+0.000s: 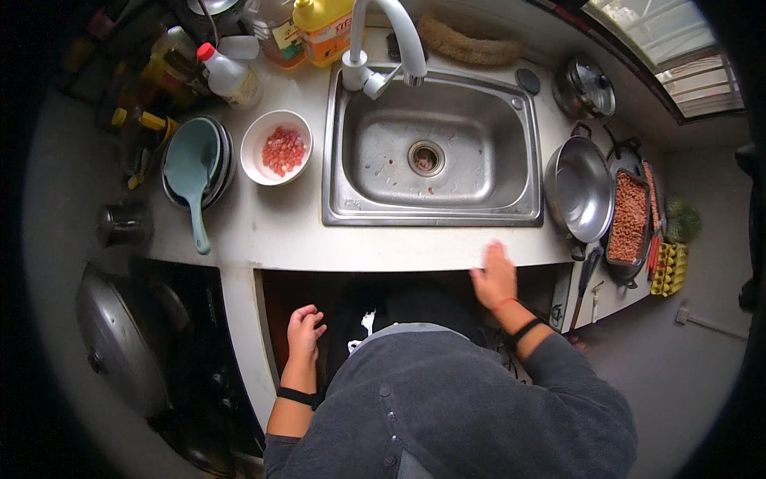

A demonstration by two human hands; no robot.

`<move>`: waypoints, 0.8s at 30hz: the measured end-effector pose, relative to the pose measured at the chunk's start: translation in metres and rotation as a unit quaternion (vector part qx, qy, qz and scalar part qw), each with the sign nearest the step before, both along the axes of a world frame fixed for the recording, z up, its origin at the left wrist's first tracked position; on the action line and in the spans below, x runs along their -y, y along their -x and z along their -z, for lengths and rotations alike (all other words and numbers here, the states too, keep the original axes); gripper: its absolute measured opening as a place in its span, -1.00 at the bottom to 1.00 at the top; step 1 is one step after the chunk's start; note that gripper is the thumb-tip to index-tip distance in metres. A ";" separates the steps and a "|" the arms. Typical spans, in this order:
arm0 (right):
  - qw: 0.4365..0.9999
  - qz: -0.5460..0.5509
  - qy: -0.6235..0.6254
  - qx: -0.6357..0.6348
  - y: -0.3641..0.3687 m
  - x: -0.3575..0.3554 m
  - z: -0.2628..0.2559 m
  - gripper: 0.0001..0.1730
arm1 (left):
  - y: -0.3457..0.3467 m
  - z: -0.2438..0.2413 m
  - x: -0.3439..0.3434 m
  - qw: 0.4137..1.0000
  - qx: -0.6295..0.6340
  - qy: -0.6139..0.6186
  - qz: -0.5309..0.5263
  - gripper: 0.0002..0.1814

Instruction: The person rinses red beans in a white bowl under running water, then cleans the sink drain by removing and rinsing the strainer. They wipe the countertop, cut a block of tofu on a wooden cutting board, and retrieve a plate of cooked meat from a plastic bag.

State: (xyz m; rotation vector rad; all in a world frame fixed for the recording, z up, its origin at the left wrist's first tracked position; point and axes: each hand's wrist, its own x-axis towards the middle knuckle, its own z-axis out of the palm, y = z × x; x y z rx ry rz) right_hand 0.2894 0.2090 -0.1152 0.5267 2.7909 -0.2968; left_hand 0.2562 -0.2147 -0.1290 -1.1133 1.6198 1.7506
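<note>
My left hand [306, 330] hangs in front of the counter's open lower space, its fingers loosely curled and apart, holding nothing. Slightly blurred, my right hand [496, 276] is at the counter's front edge, below the sink's right part, with nothing in it. The stainless steel sink [383, 173] holds a little water and a few small red bits, some at its drain [426, 158]. Left of the sink stands a white bowl [248, 152] with red, seed-like pieces [283, 151] in it. A light blue ladle-like scoop [192, 158] rests on stacked bowls farther left.
A white faucet [358, 69] rises behind the sink. Bottles, among them a red-capped one [233, 81], crowd the back left. To the right are a metal wok-like pan [580, 185], a tray of pinkish-brown pieces [628, 218], a lidded pot [583, 88] and a yellow egg-carton-like tray [669, 269].
</note>
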 end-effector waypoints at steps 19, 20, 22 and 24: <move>0.947 -0.014 0.033 0.318 0.304 -0.200 0.185 -0.59 | 0.043 -0.038 -0.068 0.990 0.024 0.073 -0.119 -0.79; 0.932 -0.095 -0.033 0.349 0.309 -0.208 0.203 -0.60 | 0.044 -0.041 -0.075 0.989 0.034 0.074 -0.121 -0.79; 0.958 0.045 -0.008 0.284 0.304 -0.214 0.229 -0.63 | 0.049 -0.045 -0.088 0.989 0.043 0.082 -0.117 -0.79; 0.939 0.286 0.033 0.188 0.298 -0.205 0.244 -0.67 | 0.055 -0.049 -0.100 0.989 0.045 0.079 -0.121 -0.78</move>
